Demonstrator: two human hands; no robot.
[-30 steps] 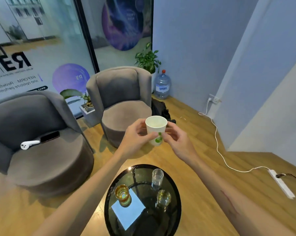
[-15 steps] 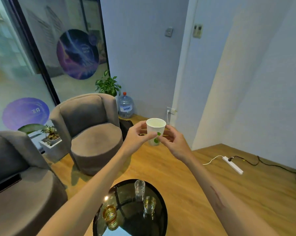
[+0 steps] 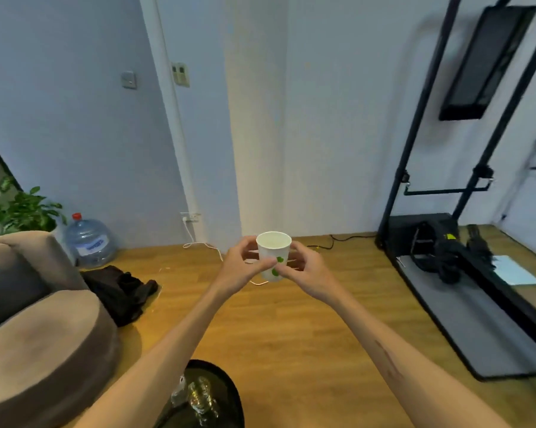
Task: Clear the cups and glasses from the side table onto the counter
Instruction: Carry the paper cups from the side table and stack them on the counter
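Lower left of frame: grey armchair. Bottom centre: black round side table, two glasses on it, blurred. Mid-frame: left hand and right hand both pinch the white paper cup, upright, held over the wood floor. Judged step: carrying the cup off. No counter in view; next move calls for finding it and setting the cup down level.

A brown chair, a water bottle and a plant sit left of the hands. A black stand is right.
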